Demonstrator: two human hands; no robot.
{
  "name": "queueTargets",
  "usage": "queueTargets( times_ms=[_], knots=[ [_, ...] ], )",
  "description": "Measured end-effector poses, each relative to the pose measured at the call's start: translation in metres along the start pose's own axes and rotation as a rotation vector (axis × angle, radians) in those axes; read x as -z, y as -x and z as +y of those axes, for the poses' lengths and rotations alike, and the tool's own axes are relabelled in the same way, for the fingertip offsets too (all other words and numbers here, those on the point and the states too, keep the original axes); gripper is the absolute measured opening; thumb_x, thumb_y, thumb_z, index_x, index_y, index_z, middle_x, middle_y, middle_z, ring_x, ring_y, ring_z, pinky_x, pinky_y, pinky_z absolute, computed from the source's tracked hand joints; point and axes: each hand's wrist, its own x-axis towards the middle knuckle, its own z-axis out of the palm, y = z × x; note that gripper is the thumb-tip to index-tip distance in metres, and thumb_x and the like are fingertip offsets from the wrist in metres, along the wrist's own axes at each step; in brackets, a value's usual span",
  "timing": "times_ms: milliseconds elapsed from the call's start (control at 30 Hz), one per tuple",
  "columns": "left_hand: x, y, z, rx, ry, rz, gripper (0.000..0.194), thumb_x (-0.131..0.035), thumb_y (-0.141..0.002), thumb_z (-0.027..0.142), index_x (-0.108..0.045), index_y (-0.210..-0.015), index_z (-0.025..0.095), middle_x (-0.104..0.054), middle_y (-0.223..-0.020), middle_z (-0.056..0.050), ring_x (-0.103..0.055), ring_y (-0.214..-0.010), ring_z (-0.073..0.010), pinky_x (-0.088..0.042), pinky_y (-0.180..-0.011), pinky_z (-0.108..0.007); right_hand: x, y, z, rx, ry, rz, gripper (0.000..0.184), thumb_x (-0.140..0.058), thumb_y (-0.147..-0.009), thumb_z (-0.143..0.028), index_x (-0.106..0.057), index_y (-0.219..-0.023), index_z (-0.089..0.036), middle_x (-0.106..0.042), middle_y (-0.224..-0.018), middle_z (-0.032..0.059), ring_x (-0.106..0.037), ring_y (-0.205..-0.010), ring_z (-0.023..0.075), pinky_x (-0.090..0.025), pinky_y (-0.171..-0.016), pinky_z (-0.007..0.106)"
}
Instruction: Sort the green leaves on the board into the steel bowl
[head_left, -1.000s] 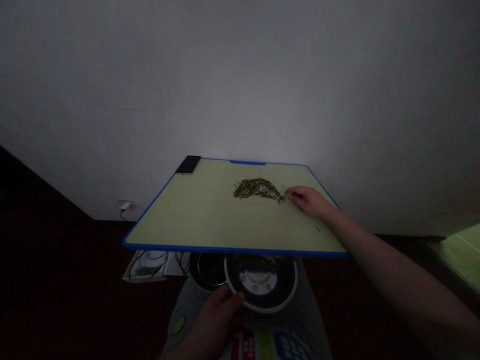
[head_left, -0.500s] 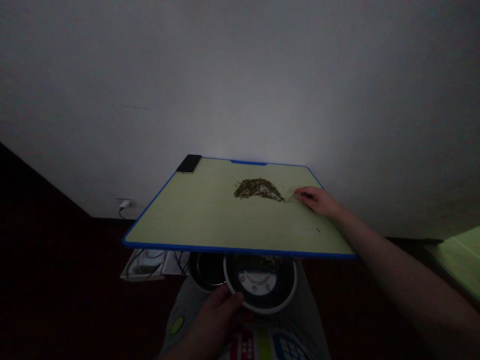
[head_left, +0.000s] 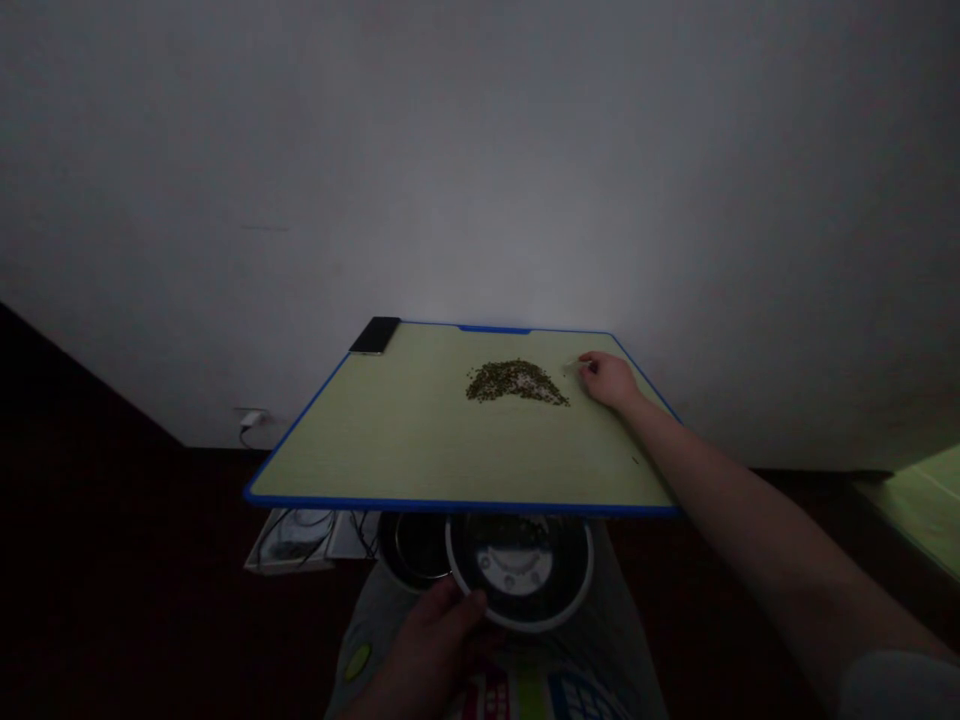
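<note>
Right hand off the heap's tail, back by a stray speck

The right hand (head_left: 606,378) has shifted away from the tapering right end of the crescent-shaped heap of small greenish-brown grains (head_left: 495,382) and now sits farther back, toward the wall (head_left: 480,180). The heap's outline looks much the same as half a second ago, so the work at hand has, I judge, moved from the heap's end to the loose dark speck (head_left: 565,374) beside it. The heap lies on the pale yellow-green tabletop with a blue edge (head_left: 390,450), a little right of its middle.

The right forearm reaches in from the lower right, wrist low over the tabletop, fingers pointing left. Thumb and fingertips are pinched together on what seems to be a small, thin, clear piece (head_left: 571,364) — the light is dim, so its shape is hard to be sure of.

The left hand (head_left: 427,650) is low, over the lap, palm partly hidden. Its thumb and fingers are closed on the near-left rim of the round bowl with a white rim (head_left: 517,626), just below the tabletop's near edge; a dark round bowl (head_left: 391,568) is beside it — partly covered. A flat black phone (head_left: 375,336) lies at the far left corner.
</note>
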Motion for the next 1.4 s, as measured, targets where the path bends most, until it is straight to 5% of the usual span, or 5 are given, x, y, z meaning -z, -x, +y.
queueTargets(
  times_ms=[167, 500, 667, 1267, 1400],
  knots=[
    [-0.005, 0.003, 0.005, -0.007, 0.004, -0.015, 0.031, -0.078, -0.064, 0.037, -0.069, -0.089, 0.021, -0.079, -0.098, -0.007, -0.073, -0.089, -0.0283, -0.051, -0.074, -0.034, 0.005, 0.012, -0.009, 0.109, 0.006, -0.015, 0.034, -0.052, -0.085, -0.028, -0.067, -0.114, -0.016, -0.072, -0.094, 0.0098, -0.065, -0.087, 0.0211, -0.046, -0.081, 0.030],
    [-0.011, 0.007, 0.009, 0.022, 0.004, -0.009, 0.023, -0.073, -0.071, 0.029, -0.068, -0.092, 0.021, -0.081, -0.088, -0.004, -0.074, -0.072, -0.0220, -0.048, -0.057, -0.027, 0.037, 0.071, 0.015, 0.019, 0.021, -0.104, 0.028, -0.054, -0.082, -0.032, -0.066, -0.102, -0.019, -0.070, -0.072, 0.0055, -0.062, -0.063, 0.0186, -0.043, -0.060, 0.029],
    [-0.006, 0.003, 0.004, -0.020, 0.043, -0.073, 0.024, -0.069, -0.076, 0.028, -0.069, -0.099, 0.021, -0.081, -0.091, -0.005, -0.074, -0.078, -0.0222, -0.049, -0.061, -0.028, 0.041, 0.096, 0.002, 0.011, 0.029, -0.133, 0.026, -0.052, -0.084, -0.035, -0.066, -0.101, -0.020, -0.070, -0.071, 0.0053, -0.063, -0.063, 0.0191, -0.041, -0.058, 0.028],
    [-0.013, 0.005, 0.007, -0.040, 0.065, -0.041, 0.028, -0.074, -0.070, 0.030, -0.071, -0.096, 0.019, -0.080, -0.101, -0.007, -0.073, -0.096, -0.0247, -0.052, -0.068, -0.027, 0.022, 0.084, -0.062, 0.063, 0.193, -0.152, 0.028, -0.051, -0.086, -0.041, -0.068, -0.097, -0.023, -0.072, -0.078, 0.0089, -0.065, -0.074, 0.0243, -0.040, -0.060, 0.030],
    [-0.014, 0.006, 0.008, -0.032, 0.049, -0.032, 0.027, -0.073, -0.071, 0.029, -0.068, -0.095, 0.018, -0.080, -0.095, -0.008, -0.075, -0.083, -0.0237, -0.050, -0.058, -0.026, 0.019, 0.078, -0.072, 0.071, 0.177, -0.175, 0.028, -0.052, -0.086, -0.041, -0.069, -0.100, -0.023, -0.072, -0.083, 0.0094, -0.066, -0.078, 0.0252, -0.042, -0.063, 0.031]
  ],
)
